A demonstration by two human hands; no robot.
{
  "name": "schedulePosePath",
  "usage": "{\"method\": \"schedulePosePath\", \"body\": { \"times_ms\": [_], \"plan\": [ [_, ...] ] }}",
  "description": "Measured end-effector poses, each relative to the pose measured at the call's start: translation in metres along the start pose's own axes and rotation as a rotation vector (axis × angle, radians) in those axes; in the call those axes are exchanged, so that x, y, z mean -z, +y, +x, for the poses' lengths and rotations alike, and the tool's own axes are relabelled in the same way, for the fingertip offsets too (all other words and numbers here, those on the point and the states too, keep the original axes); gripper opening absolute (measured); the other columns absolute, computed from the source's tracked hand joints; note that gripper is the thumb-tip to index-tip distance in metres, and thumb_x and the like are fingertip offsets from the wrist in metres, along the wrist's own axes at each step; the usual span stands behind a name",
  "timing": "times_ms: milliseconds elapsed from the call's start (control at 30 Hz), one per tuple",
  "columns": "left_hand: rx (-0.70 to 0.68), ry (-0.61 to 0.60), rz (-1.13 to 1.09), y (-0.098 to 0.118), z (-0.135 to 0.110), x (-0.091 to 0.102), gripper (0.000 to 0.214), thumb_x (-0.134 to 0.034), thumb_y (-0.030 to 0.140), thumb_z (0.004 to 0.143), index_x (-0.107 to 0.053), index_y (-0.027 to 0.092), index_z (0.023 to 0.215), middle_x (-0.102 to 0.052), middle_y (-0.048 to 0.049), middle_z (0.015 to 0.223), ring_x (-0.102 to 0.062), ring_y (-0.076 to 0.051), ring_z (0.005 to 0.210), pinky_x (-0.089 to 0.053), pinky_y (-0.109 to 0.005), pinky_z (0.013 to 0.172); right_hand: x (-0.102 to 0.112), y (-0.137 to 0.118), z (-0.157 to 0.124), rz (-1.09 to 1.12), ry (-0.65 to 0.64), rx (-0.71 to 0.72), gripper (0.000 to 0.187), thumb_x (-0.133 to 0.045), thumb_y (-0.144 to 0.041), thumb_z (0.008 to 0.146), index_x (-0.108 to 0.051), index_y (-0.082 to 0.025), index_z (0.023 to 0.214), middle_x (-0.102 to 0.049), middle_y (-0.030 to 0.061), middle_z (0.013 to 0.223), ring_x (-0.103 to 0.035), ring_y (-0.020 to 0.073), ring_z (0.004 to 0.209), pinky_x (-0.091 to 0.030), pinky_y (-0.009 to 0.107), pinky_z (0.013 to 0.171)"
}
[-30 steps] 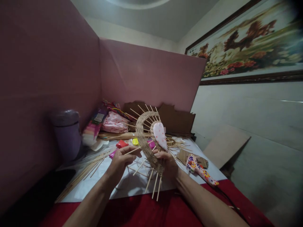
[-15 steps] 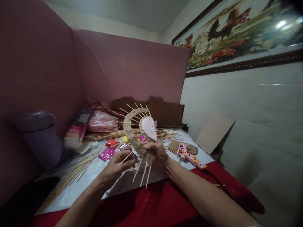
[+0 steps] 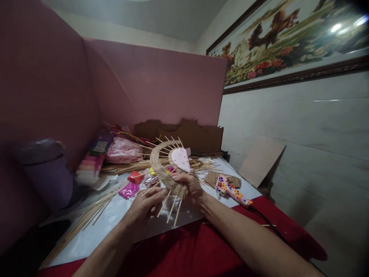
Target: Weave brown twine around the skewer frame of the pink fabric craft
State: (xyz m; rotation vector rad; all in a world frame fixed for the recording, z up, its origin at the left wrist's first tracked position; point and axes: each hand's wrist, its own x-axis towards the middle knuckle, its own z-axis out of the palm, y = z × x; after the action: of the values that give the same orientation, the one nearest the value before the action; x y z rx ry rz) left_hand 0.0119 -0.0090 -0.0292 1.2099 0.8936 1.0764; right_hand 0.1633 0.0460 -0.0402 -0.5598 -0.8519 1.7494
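A fan-shaped craft frame (image 3: 160,165) is held tilted above the table. It has a curved band wrapped in twine, with thin wooden sticks radiating through it. At its centre sits a white half-round pad (image 3: 181,159) with pink spots, edged in twine. My right hand (image 3: 191,188) grips the frame's lower right end, thumb on top near the pad. My left hand (image 3: 150,202) is closed at the lower left edge of the band, thumb and fingers around the outer sticks there; its fingertips are partly hidden.
A flower-patterned glue gun (image 3: 232,190) lies on the right by a cardboard piece (image 3: 221,179). Small red (image 3: 135,177) and magenta packets (image 3: 128,190) lie left of the frame. Long sticks (image 3: 83,221) run along the left. A lidded purple bin (image 3: 50,177) stands far left.
The frame has tipped slightly, its upper edge now lower. My left hand has shifted closer under the band, its thumb now at the band's edge. My right hand keeps its grip.
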Motion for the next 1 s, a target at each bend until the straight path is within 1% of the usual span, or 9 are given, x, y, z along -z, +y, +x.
{"method": "schedulePosePath", "body": {
  "times_ms": [100,233,300,367,533,667,767,900,1000],
  "plan": [
    [0.000,-0.007,-0.065,-0.001,-0.002,-0.003,0.024,-0.070,0.036,0.067,-0.061,0.014,0.062,-0.047,0.0023,0.048,-0.034,-0.005,0.041,-0.024,-0.019,0.040,0.000,0.001,0.000,-0.032,-0.024,-0.030,0.024,-0.064,-0.017,0.054,-0.066,-0.009,0.077,-0.066,0.0044,0.068,-0.060,0.0124,0.058,-0.047,0.024,0.058],
    [0.055,-0.018,-0.219,-0.005,-0.003,-0.007,0.023,-0.071,0.034,0.066,-0.065,0.013,0.073,-0.059,-0.0037,0.058,-0.053,-0.013,0.050,-0.040,-0.023,0.049,-0.001,0.004,-0.003,-0.042,-0.036,-0.082,0.022,-0.063,-0.015,0.056,-0.065,-0.009,0.077,-0.066,0.0052,0.069,-0.061,0.0127,0.060,-0.049,0.024,0.063],
    [0.089,0.017,-0.270,-0.009,-0.002,-0.009,0.025,-0.073,0.032,0.065,-0.065,0.013,0.079,-0.064,-0.0059,0.063,-0.060,-0.017,0.057,-0.045,-0.026,0.054,-0.002,0.005,-0.003,-0.047,-0.041,-0.109,0.019,-0.062,-0.013,0.057,-0.064,-0.011,0.076,-0.066,0.0044,0.068,-0.061,0.0128,0.061,-0.049,0.025,0.063],
    [0.116,0.071,-0.296,-0.011,-0.001,-0.010,0.026,-0.073,0.031,0.064,-0.065,0.012,0.079,-0.066,-0.0071,0.066,-0.062,-0.019,0.060,-0.047,-0.027,0.057,-0.002,0.006,-0.003,-0.047,-0.049,-0.141,0.019,-0.062,-0.012,0.057,-0.063,-0.011,0.076,-0.065,0.0036,0.066,-0.061,0.0130,0.061,-0.050,0.024,0.063],
    [0.164,0.173,-0.322,-0.009,-0.004,-0.015,0.022,-0.073,0.028,0.062,-0.066,0.011,0.074,-0.069,-0.0077,0.068,-0.063,-0.018,0.058,-0.048,-0.026,0.056,0.003,0.007,0.000,-0.038,-0.104,-0.237,0.023,-0.063,-0.012,0.058,-0.062,-0.008,0.081,-0.066,0.0044,0.068,-0.060,0.0117,0.059,-0.050,0.023,0.064],
    [0.175,0.190,-0.367,-0.004,-0.005,-0.016,0.023,-0.072,0.025,0.061,-0.067,0.011,0.078,-0.070,-0.0084,0.073,-0.065,-0.019,0.064,-0.050,-0.027,0.061,0.008,0.009,0.003,-0.075,-0.036,-0.293,0.026,-0.068,-0.014,0.063,-0.061,-0.008,0.087,-0.066,0.0036,0.070,-0.061,0.0114,0.058,-0.051,0.026,0.065],
    [0.189,0.150,-0.382,-0.006,-0.003,-0.014,0.027,-0.071,0.025,0.063,-0.067,0.012,0.086,-0.071,-0.0084,0.076,-0.064,-0.018,0.063,-0.050,-0.027,0.062,0.008,0.008,0.004,-0.049,0.036,-0.329,0.023,-0.071,-0.021,0.067,-0.059,-0.009,0.083,-0.064,0.0033,0.067,-0.061,0.0117,0.056,-0.053,0.026,0.061],
    [0.190,0.084,-0.394,-0.009,-0.002,-0.011,0.025,-0.072,0.027,0.064,-0.067,0.013,0.084,-0.068,-0.0056,0.069,-0.061,-0.014,0.056,-0.049,-0.025,0.059,0.002,0.000,-0.001,-0.062,0.162,-0.287,0.027,-0.069,-0.032,0.073,-0.058,-0.010,0.083,-0.062,0.0028,0.065,-0.060,0.0114,0.053,-0.053,0.026,0.053],
    [0.178,0.062,-0.394,-0.010,-0.002,-0.010,0.022,-0.074,0.027,0.062,-0.067,0.013,0.077,-0.066,-0.0028,0.064,-0.059,-0.013,0.054,-0.048,-0.025,0.060,-0.001,-0.007,-0.015,-0.166,0.216,-0.248,0.028,-0.065,-0.037,0.075,-0.059,-0.011,0.083,-0.061,0.0025,0.064,-0.056,0.0097,0.050,-0.051,0.025,0.051]
  ]
}}
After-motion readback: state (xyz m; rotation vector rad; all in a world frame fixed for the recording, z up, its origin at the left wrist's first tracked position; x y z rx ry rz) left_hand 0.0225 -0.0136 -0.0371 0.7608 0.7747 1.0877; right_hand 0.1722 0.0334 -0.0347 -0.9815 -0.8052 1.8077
